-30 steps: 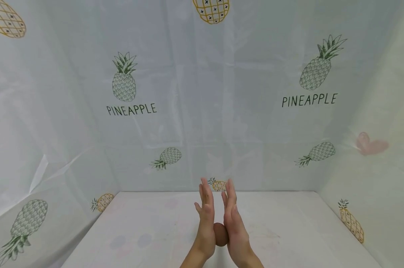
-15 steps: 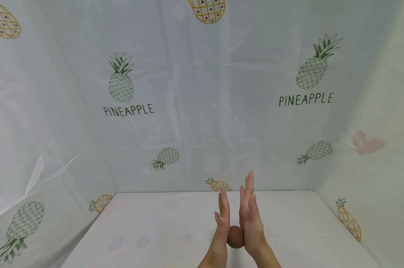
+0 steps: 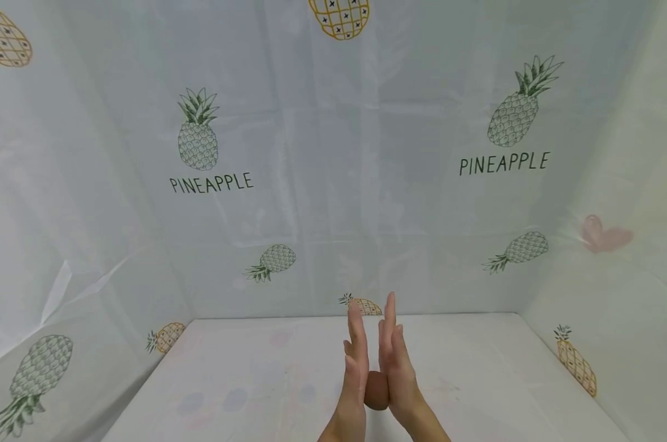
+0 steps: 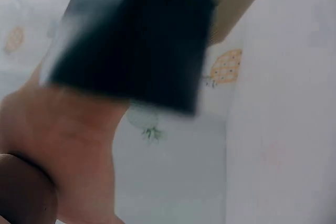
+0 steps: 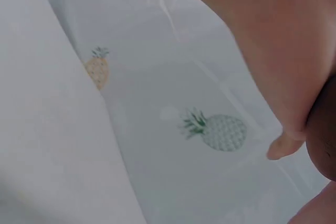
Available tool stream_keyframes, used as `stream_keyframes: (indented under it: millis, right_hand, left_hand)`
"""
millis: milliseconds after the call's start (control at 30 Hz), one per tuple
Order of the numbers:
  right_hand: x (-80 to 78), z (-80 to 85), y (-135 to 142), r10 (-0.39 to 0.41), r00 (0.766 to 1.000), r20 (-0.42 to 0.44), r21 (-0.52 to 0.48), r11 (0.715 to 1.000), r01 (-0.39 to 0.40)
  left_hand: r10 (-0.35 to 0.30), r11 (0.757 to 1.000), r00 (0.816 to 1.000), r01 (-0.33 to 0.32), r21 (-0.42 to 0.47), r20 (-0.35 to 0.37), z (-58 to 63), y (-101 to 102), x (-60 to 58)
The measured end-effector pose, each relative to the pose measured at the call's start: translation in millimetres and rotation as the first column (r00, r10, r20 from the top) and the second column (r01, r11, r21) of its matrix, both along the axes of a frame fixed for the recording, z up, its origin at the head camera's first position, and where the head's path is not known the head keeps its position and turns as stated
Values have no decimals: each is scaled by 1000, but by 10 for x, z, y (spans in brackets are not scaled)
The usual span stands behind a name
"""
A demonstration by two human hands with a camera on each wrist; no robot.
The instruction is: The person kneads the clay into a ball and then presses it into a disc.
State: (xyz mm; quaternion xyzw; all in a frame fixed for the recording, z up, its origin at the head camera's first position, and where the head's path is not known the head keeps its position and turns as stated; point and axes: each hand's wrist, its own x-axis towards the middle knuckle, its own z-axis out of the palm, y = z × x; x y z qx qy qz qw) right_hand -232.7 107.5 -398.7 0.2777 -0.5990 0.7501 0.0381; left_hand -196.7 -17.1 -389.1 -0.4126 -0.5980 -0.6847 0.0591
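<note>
A smooth brown clay ball [image 3: 376,391] is pressed between the heels of two upright palms in the head view. My left hand [image 3: 355,371] lies against its left side, fingers straight and pointing up and away. Against the other side rests my right hand [image 3: 398,371], also with straight fingers. A narrow gap separates the fingers of the two hands. In the left wrist view the clay ball [image 4: 25,192] touches a palm at the lower left. Only part of the clay ball [image 5: 323,129] shows at the right edge of the right wrist view.
A white tabletop [image 3: 245,362] with faint coloured spots lies under the hands. Pineapple-printed sheeting [image 3: 333,159] hangs behind it and along both sides. A dark, blurred object [image 4: 142,45] blocks much of the left wrist view.
Both hands and the clay ball moved right, then back left. The right fingertips rose above the left ones, then came lower. The ball's outline went from oval to round to squarish.
</note>
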Motion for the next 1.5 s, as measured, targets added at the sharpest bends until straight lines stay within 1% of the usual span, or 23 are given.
stream_keyframes:
  millis: [67, 167, 333, 433, 533, 633, 733, 933, 1033, 1100, 1233, 1300, 1333, 1433, 1467, 1500]
  right_hand:
    - [32, -10, -69, 56, 998, 22, 8, 998, -56]
    - [86, -9, -154, 117, 992, 38, 13, 993, -118]
    - [155, 19, -239, 153, 988, 17, 15, 988, -153]
    - [195, 45, -261, 157, 988, 2, 21, 987, -157]
    - [232, 83, -266, 142, 990, -16, 30, 990, -141]
    - [253, 125, -245, 123, 992, -38, 27, 992, -122]
    - [256, 160, -201, 102, 993, -50, 18, 995, -102]
    - [217, 193, -87, 29, 997, -74, -6, 1000, -30]
    - [189, 197, -29, -17, 997, -71, -18, 1000, 16]
    - [169, 196, 10, -46, 997, -57, -29, 999, 44]
    - [118, 174, 81, -84, 996, -32, -51, 995, 82]
    - [82, 151, 99, -97, 995, -26, -56, 994, 95]
    - [62, 136, 102, -104, 994, -23, -55, 993, 103]
    - [13, 85, 87, -89, 996, 6, -57, 994, 89]
    - [1, 65, 76, -73, 997, 20, -57, 996, 74]
    - [-8, 47, 62, -53, 998, 35, -58, 997, 55]
  left_hand:
    - [45, 999, 999, -45, -1, 10, 15, -51, -43]
    - [97, 995, 995, -98, 17, 18, 1, -115, -152]
    - [171, 984, 983, -174, 38, 66, -33, -204, -314]
    - [212, 975, 972, -218, 46, 99, -62, -237, -386]
    - [244, 967, 962, -252, 49, 125, -105, -242, -441]
    - [268, 961, 956, -274, 34, 123, -170, -206, -483]
    - [276, 961, 956, -278, 9, 104, -234, -144, -496]
    - [235, 971, 971, -233, -49, 37, -318, -14, -432]
    - [203, 977, 979, -203, -68, -5, -327, 36, -366]
    - [177, 981, 984, -177, -76, -17, -316, 66, -317]
    - [98, 993, 995, -98, -64, 4, -274, 105, -206]
    - [71, 996, 997, -70, -60, 17, -241, 111, -151]
    - [64, 996, 997, -61, -66, 40, -220, 111, -122]
    - [80, 993, 991, -71, -93, 103, -150, 94, -42]
    - [91, 992, 986, -77, -104, 137, -126, 84, -14]
    - [103, 990, 983, -87, -111, 153, -107, 75, -3]
